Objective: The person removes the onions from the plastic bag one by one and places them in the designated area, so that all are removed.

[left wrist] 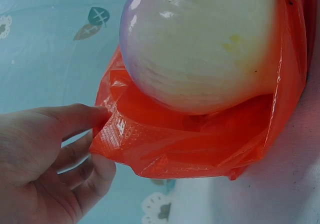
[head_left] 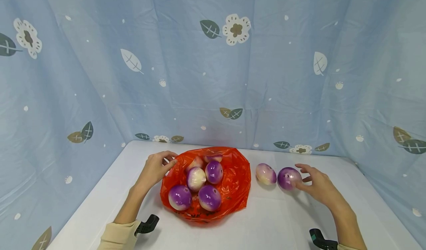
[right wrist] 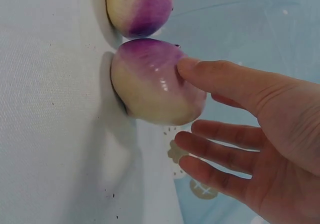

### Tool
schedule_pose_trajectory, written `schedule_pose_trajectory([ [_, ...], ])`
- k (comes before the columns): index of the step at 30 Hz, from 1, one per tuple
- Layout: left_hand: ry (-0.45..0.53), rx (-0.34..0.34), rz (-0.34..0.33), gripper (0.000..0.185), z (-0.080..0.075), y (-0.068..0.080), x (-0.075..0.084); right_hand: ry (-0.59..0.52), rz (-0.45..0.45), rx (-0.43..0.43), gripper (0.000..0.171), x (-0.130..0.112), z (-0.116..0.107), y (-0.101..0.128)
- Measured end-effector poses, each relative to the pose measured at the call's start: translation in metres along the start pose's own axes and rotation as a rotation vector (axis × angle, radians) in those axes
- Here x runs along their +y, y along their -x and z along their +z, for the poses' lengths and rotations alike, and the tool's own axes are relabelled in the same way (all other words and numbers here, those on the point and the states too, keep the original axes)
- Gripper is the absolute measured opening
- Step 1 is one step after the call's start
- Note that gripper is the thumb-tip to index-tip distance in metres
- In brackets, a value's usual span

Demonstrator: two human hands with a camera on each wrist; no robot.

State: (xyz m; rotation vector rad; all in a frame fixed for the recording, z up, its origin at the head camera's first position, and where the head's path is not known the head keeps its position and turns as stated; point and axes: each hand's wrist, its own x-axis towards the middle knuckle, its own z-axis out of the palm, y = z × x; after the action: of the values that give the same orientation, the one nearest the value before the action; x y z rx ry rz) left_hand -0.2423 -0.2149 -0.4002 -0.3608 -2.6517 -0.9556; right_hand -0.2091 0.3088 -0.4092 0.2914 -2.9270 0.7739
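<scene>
Head view: a white tabletop (head_left: 266, 224) sits in front of a pale blue curtain printed with leaves and flowers (head_left: 213, 57). A crumpled orange plastic bag (head_left: 237, 183) lies open near the middle, with glossy purple-and-white round onions (head_left: 196, 178) resting in it; five or six show, the ones at the back partly hidden. The left hand (head_left: 154, 170) rests at the bag's left rim, fingers bent onto the plastic. To the right of the bag, apart from it, two more onions sit side by side on the table: a paler loose onion (head_left: 266, 173) and a darker purple onion (head_left: 288, 178). The right hand (head_left: 316, 185) has its fingers spread and relaxed, fingertips touching the darker onion, not closed round it.

Left wrist view: the fingers and thumb pinch a fold of the orange bag's edge (left wrist: 125, 134). A large pale onion (left wrist: 200, 44) bulges above it inside the bag.

Right wrist view: the thumb (right wrist: 220, 79) presses the top of the darker onion (right wrist: 150, 89) while the other fingers stay straight beneath it, off its surface. The paler one (right wrist: 140, 6) sits just beyond, seemingly touching.

Judged from this, most onions are bagged, and two remain outside.
</scene>
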Motion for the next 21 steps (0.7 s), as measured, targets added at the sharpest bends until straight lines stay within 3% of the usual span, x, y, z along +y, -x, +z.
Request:
schedule_pose_trajectory([
  [16, 0.003, -0.008, -0.004, 0.018, 0.0, 0.0, -0.001, 0.089, -0.036, 0.055, 0.067, -0.024, -0.018, 0.004],
  [21, 0.003, -0.009, -0.003, 0.018, 0.0, 0.0, 0.0, 0.071, -0.061, 0.056, 0.064, -0.038, -0.02, 0.006],
])
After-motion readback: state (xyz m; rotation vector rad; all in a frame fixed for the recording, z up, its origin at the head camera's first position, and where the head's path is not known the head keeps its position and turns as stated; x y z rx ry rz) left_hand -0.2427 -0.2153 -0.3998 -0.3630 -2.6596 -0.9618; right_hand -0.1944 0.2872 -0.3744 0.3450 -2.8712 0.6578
